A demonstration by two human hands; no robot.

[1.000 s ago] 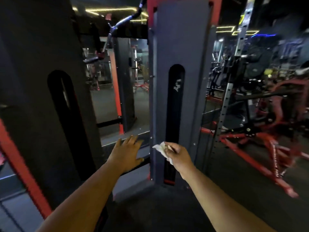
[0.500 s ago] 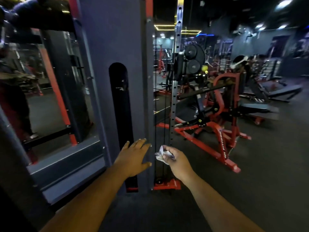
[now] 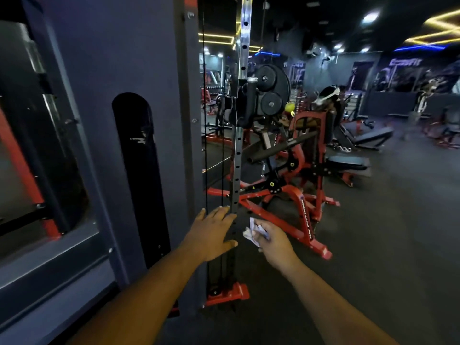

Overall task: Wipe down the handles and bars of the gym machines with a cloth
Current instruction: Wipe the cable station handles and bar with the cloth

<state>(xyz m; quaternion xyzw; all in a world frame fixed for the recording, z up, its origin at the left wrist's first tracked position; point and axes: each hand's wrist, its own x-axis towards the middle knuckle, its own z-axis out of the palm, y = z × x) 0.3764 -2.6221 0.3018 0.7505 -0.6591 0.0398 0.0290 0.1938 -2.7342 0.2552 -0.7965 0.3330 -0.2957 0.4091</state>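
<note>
Head view, cloth (image 3: 251, 234) bunched in R hand (image 3: 272, 242) fingers

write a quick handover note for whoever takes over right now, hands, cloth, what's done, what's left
Left hand: open, fingers straight, in front of the perforated upright; whether it touches it cannot be told.
Right hand: grips the crumpled white cloth, clear of any bar.
Done: cannot tell what has been wiped.
Left: likely the upright, then the red plate-loaded machine behind it.
</note>
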